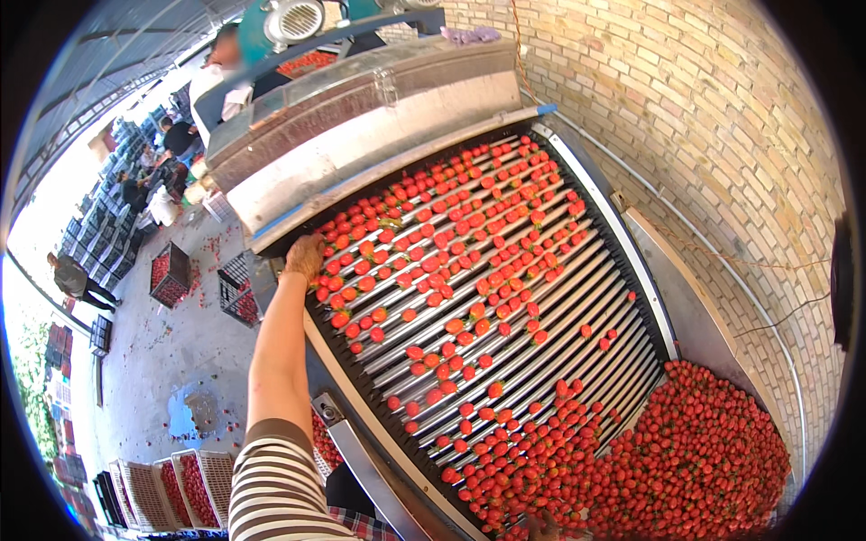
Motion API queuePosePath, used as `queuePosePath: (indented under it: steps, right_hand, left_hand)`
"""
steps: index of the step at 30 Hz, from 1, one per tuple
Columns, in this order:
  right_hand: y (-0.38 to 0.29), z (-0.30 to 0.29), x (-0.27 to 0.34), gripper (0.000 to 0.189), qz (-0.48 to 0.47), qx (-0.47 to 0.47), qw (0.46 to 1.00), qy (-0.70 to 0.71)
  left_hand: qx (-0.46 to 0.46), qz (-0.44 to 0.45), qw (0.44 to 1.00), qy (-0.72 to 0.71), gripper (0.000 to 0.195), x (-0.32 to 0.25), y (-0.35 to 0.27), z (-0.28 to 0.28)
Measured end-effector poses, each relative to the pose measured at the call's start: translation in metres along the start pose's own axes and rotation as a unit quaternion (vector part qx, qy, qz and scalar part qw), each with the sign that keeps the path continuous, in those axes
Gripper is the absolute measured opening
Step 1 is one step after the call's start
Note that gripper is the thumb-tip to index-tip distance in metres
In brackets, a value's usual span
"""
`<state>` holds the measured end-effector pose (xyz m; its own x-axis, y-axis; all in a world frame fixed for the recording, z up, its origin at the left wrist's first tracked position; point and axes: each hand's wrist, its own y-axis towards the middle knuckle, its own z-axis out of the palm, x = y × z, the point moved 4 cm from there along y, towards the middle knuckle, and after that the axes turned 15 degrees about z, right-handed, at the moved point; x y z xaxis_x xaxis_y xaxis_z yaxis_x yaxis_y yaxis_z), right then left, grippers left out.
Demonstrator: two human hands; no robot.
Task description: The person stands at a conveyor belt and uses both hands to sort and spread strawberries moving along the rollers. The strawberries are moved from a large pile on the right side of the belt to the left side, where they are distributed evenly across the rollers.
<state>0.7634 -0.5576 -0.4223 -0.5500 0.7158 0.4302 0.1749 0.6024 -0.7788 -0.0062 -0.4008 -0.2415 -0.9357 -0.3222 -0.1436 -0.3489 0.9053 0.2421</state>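
Red cherry tomatoes (440, 240) lie scattered over the metal rollers (568, 297) of a roller conveyor, thickest along its far edge and near end. My left hand (306, 258) is at the conveyor's far left corner, beside the tomatoes there. Its fingertips are turned away, so what they hold is hidden. Low in the view, my right hand (543, 525) shows only in part, blurred among the tomatoes at the near end. A deep heap of tomatoes (703, 446) fills the metal hopper (703, 304) at the right.
A metal machine housing (365, 128) stands beyond the rollers, and a brick wall (676, 101) rises at the right. Crates of tomatoes (169, 274) stand on the concrete floor (142, 365). White crates (144, 494) sit lower left. Several people are at the left and behind the machine.
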Motion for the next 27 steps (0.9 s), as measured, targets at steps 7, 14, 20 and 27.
queuePosePath:
  steps: [7, 14, 20, 27]
  right_hand:
    - [0.004, 0.006, -0.001, 0.044, 0.021, -0.008, 1.0, 0.022]
    - [0.003, 0.027, 0.01, 0.042, 0.011, 0.015, 1.0, 0.019]
    - [0.005, 0.025, 0.01, 0.04, 0.008, 0.016, 1.0, 0.014]
    - [0.003, 0.023, 0.005, 0.038, 0.007, 0.012, 1.0, 0.021]
  left_hand:
    - [0.118, -0.062, 0.991, -0.027, 0.033, -0.049, 0.007, -0.019]
    - [-0.15, 0.26, 0.923, -0.242, 0.015, -0.064, 0.016, -0.045]
    - [0.004, 0.166, 0.985, -0.043, 0.02, -0.14, 0.076, 0.027]
    - [0.058, 0.104, 0.992, 0.039, 0.02, -0.214, 0.06, 0.023]
